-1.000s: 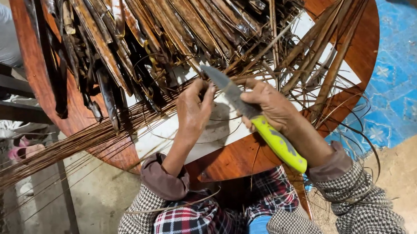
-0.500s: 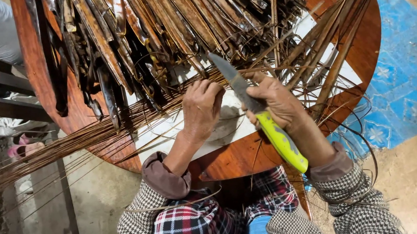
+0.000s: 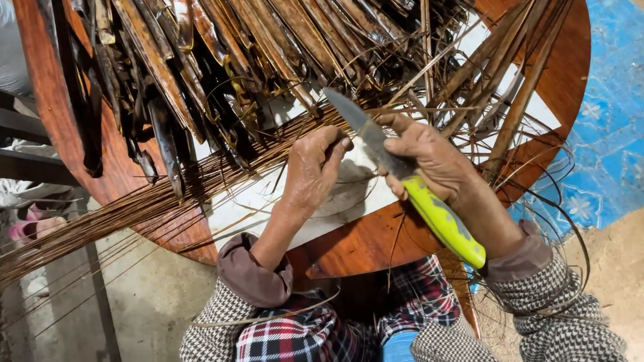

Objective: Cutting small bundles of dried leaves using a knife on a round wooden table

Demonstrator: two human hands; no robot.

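1. Right hand [image 3: 432,159] closed round a knife [image 3: 411,179] with a yellow-green handle, blade up over the round wooden counter [image 3: 356,250].
2. Left hand [image 3: 310,170] pinches thin leaf ribs [image 3: 152,206] at the blade.
3. Done: a long bundle of stripped ribs fans off the counter's left edge.
4. Left: a big heap of dry leaf strips [image 3: 254,51] behind (looks like most of the work).
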